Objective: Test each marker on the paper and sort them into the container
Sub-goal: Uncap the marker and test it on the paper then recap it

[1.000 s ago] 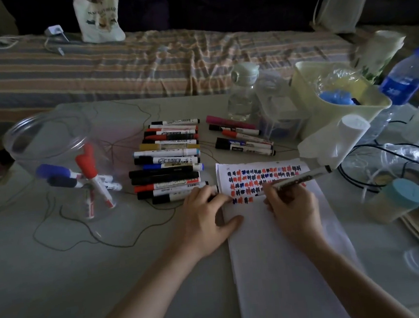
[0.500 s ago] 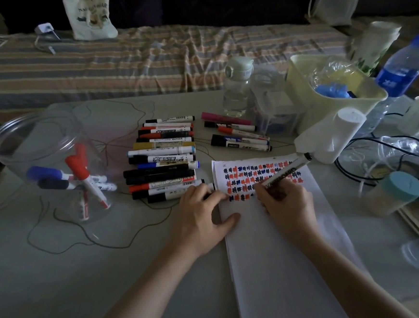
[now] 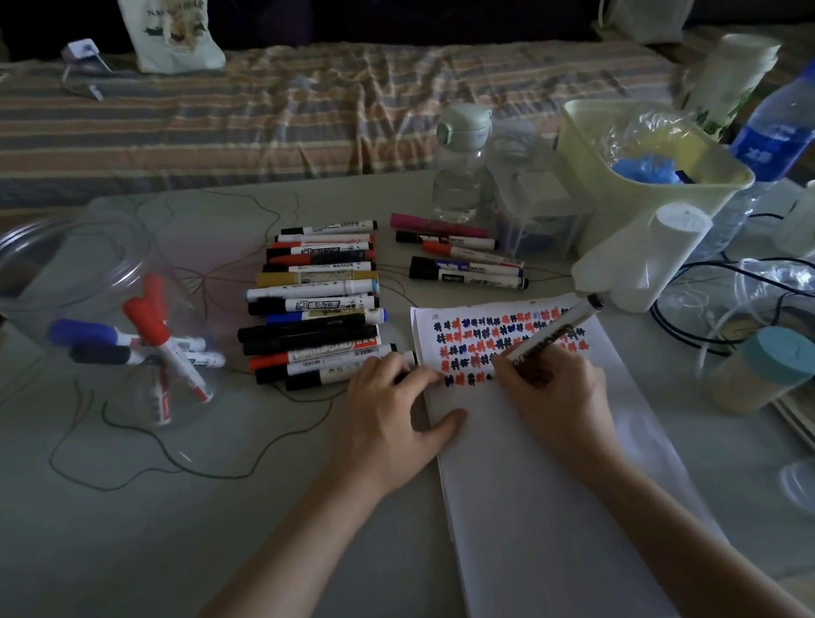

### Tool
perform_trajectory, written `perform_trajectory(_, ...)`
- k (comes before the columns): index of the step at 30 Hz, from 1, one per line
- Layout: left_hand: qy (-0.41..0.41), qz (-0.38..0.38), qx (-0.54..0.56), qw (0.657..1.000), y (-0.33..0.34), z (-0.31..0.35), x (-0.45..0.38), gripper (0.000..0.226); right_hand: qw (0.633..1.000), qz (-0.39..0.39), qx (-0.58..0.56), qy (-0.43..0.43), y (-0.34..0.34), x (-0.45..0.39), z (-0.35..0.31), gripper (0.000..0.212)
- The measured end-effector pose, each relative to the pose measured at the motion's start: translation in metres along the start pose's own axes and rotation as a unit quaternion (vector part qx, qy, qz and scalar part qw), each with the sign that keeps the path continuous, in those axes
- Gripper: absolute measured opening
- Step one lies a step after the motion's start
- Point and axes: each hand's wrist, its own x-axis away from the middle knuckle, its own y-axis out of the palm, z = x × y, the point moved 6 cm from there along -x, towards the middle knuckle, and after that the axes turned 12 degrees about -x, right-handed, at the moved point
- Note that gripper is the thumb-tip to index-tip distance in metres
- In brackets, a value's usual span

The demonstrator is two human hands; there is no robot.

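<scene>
On the table, head view: we see a long white paper lying on the grey table, with rows of small red, blue and black marks near its top.
Our right hand: our right hand grips a marker like a pen. Its tip is down on the paper at the last row of marks, and its back end tilts up and to the right.
Our left hand: our left hand lies flat with loose fingers. The fingers press on the left edge of the paper and hold nothing (the fingertips are just beside the nearest marker in the row).
Markers in a row: a row of markers lies side by side on the table, left of the paper.
More markers: a small bunch of markers lies behind the paper.
Container: a clear round container stands at the left, well apart from the paper. Some red and blue capped markers lean inside it.
Other things: a pale yellow bin, a blue-label water bottle and a jar with a blue lid sit on the right side.
</scene>
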Motion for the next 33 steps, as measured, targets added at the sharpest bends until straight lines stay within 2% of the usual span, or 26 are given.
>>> perform_trajectory(4, 0.001, -0.003, -0.003, 1.000, -0.002, 0.000, 0.000, 0.050, 1.000, 0.020, -0.008, -0.002, -0.003, 0.000, 0.000, 0.019)
perform_trajectory(9, 0.002, -0.009, -0.003, 1.000, -0.001, 0.002, 0.000, 0.051, 1.000, 0.004, -0.016, 0.010, -0.002, 0.000, 0.004, 0.025)
perform_trajectory(14, 0.002, -0.008, -0.001, 1.000, -0.003, 0.002, 0.000, 0.052, 1.000, 0.009, -0.018, -0.003, -0.002, 0.001, -0.001, 0.015)
perform_trajectory(20, 0.008, -0.005, 0.005, 1.000, -0.003, 0.003, 0.000, 0.051, 1.000, 0.010, -0.020, 0.004, -0.002, -0.001, 0.003, 0.024)
perform_trajectory(24, 0.006, -0.036, 0.013, 0.999, -0.004, 0.003, -0.001, 0.050, 0.999, 0.017, -0.025, 0.018, -0.003, 0.000, 0.003, 0.020)
perform_trajectory(27, -0.026, -0.055, 0.108, 0.992, -0.006, 0.000, 0.001, 0.042, 0.996, 0.024, -0.079, 0.047, -0.006, -0.001, 0.005, 0.024)
perform_trajectory(33, -0.123, -0.038, 0.284, 0.950, -0.035, -0.009, 0.002, 0.027, 0.963, -0.009, -0.225, 0.148, -0.010, -0.007, -0.006, 0.029)
